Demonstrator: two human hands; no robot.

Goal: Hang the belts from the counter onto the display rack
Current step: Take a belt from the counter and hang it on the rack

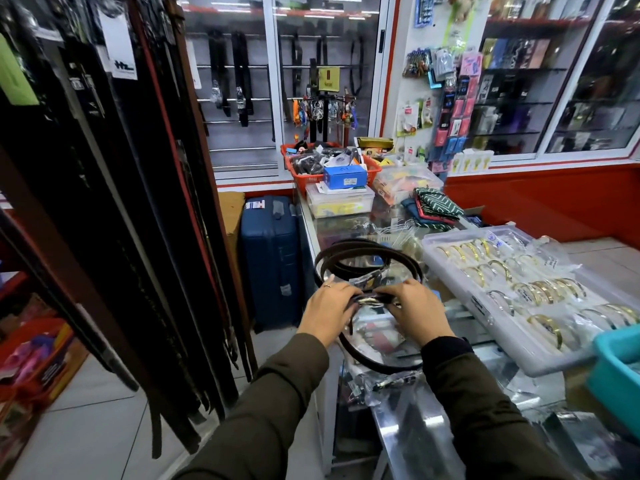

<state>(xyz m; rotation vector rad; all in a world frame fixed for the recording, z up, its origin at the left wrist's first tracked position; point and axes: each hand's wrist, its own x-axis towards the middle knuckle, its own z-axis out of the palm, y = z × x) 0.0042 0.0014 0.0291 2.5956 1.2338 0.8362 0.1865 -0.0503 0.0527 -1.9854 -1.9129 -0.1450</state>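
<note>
Several dark brown belts lie coiled in loops on the glass counter, their buckle ends wrapped in clear plastic. My left hand and my right hand both grip the buckle end of one belt just above the counter, fingers curled over it. Its strap loops down toward me. The display rack stands at the left, crowded with long dark belts hanging almost to the floor.
A clear tray of gold bangles sits right of my hands, a teal bin beyond it. A red basket and boxes crowd the counter's far end. A blue suitcase stands on the floor between rack and counter.
</note>
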